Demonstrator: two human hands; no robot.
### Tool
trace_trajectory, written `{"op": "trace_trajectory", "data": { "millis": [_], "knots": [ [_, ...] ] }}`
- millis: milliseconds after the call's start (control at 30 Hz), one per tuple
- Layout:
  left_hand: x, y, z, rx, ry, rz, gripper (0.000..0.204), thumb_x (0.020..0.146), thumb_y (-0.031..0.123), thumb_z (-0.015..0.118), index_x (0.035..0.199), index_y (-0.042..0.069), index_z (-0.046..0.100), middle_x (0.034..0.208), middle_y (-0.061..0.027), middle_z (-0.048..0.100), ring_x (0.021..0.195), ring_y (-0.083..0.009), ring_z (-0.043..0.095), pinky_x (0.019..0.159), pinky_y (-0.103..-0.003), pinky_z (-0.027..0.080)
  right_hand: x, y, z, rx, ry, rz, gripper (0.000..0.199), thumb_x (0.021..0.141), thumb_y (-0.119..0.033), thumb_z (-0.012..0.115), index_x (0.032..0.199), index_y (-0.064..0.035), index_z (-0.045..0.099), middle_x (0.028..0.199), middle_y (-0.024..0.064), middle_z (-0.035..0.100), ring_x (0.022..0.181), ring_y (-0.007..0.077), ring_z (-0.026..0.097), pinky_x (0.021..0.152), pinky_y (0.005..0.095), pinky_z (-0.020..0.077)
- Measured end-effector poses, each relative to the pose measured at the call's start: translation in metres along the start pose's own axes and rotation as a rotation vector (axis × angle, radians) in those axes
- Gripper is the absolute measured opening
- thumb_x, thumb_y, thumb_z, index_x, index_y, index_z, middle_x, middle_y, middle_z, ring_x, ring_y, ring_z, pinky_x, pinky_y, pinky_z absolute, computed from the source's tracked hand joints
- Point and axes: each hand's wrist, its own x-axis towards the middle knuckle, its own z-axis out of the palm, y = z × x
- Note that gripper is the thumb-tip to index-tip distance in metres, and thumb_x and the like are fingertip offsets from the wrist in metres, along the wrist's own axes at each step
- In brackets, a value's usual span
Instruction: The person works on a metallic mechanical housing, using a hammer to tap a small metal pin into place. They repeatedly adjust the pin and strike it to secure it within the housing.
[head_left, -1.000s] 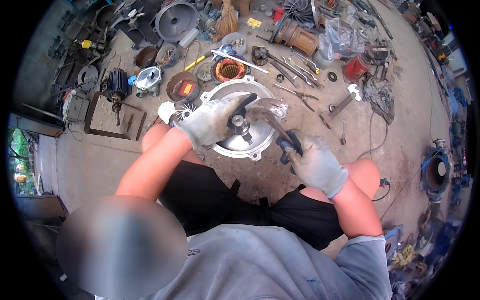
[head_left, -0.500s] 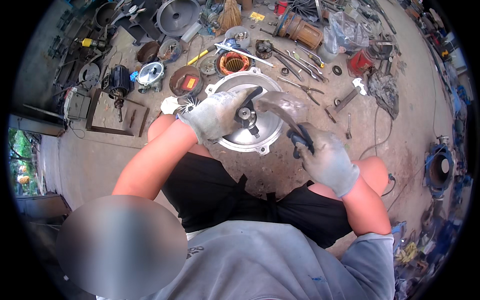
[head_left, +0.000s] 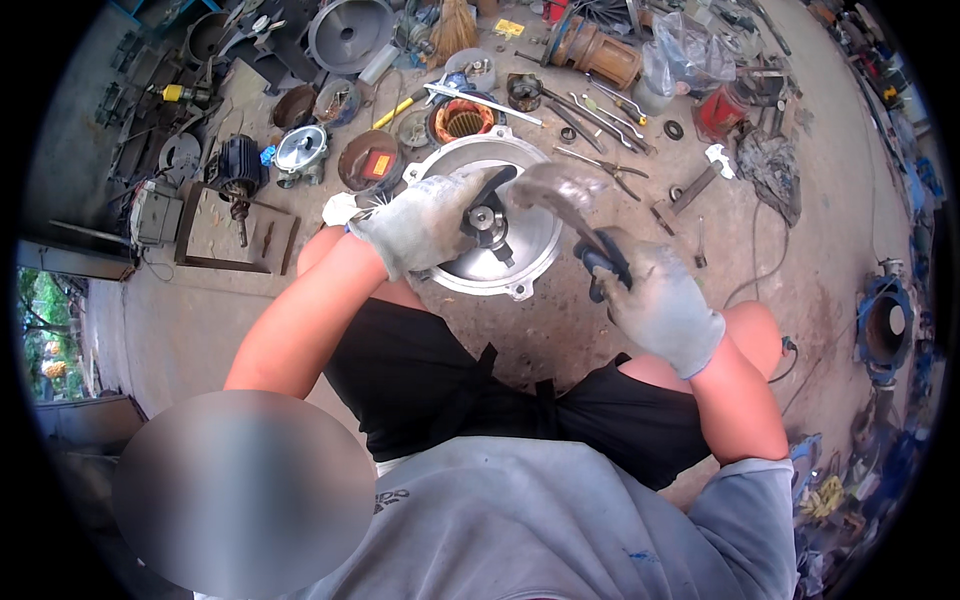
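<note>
1 black part [head_left: 487, 222] clenched in gloved left grip [head_left: 418, 222], sitting over middle of round silver housing [head_left: 535, 237], center frame. Gloved right grip [head_left: 664, 302], right of center, wrapped around dark handle of hammer-like tool [head_left: 580, 222]; its head is motion-blurred, over housing's right side, contact can't tell. Orange-wound stator [head_left: 486, 122] just above housing in frame. Upper right, on floor [head_left: 810, 270]: hammer [head_left: 692, 192], pliers [head_left: 607, 167] near it. Dark motor [head_left: 238, 162] upper left.
</note>
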Motion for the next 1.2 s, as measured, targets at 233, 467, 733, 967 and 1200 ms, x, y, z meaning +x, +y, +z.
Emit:
{"op": "trace_trajectory", "data": {
  "millis": [233,467,733,967,1200],
  "knots": [
    [0.002,-0.006,0.002,-0.07,0.022,0.04,0.075,0.087,0.018,0.079,0.153,0.011,0.046,0.118,-0.0223,0.072,0.109,-0.0426,0.07,0.094,-0.05,0.056,0.004,0.007,0.005,-0.084,-0.026,-0.083,0.02,0.097,-0.012,0.068,0.115,-0.0038,0.066,0.083,0.0252,0.067,0.081,0.0471,0.068,0.071,0.0545,0.0528],
    [0.01,0.001,-0.013,0.013,-0.106,0.0,0.077,0.086,0.026,0.082,0.153,0.012,0.047,0.12,-0.0211,0.072,0.11,-0.0418,0.07,0.094,-0.05,0.056,0.003,-0.006,-0.004,0.03,0.003,-0.055,0.019,0.096,-0.011,0.067,0.113,-0.0039,0.066,0.087,0.0243,0.069,0.085,0.0474,0.068,0.076,0.0545,0.0534],
    [0.012,-0.007,-0.009,0.04,-0.147,-0.04,0.075,0.087,0.029,0.083,0.151,0.011,0.048,0.122,-0.0217,0.071,0.113,-0.0423,0.069,0.095,-0.05,0.056,0.0,-0.002,-0.005,0.066,0.042,-0.044,0.022,0.096,-0.012,0.068,0.116,-0.0042,0.067,0.09,0.0231,0.071,0.088,0.0457,0.07,0.078,0.0534,0.0544],
    [0.008,-0.007,-0.011,-0.01,-0.115,0.036,0.075,0.087,0.026,0.082,0.15,0.009,0.047,0.119,-0.0229,0.071,0.111,-0.0439,0.069,0.094,-0.051,0.056,0.006,0.006,-0.001,0.01,0.021,-0.034,0.023,0.094,-0.008,0.069,0.117,-0.0051,0.067,0.086,0.0216,0.071,0.085,0.045,0.071,0.075,0.0531,0.0548],
    [0.01,-0.003,-0.012,0.031,-0.135,0.011,0.074,0.087,0.022,0.082,0.15,0.008,0.046,0.118,-0.023,0.071,0.11,-0.0436,0.069,0.093,-0.052,0.056,0.008,0.009,0.007,-0.09,-0.081,-0.001,0.024,0.095,-0.009,0.069,0.118,-0.0059,0.067,0.084,0.0221,0.071,0.084,0.0452,0.071,0.073,0.0534,0.0553]
  ]
}}
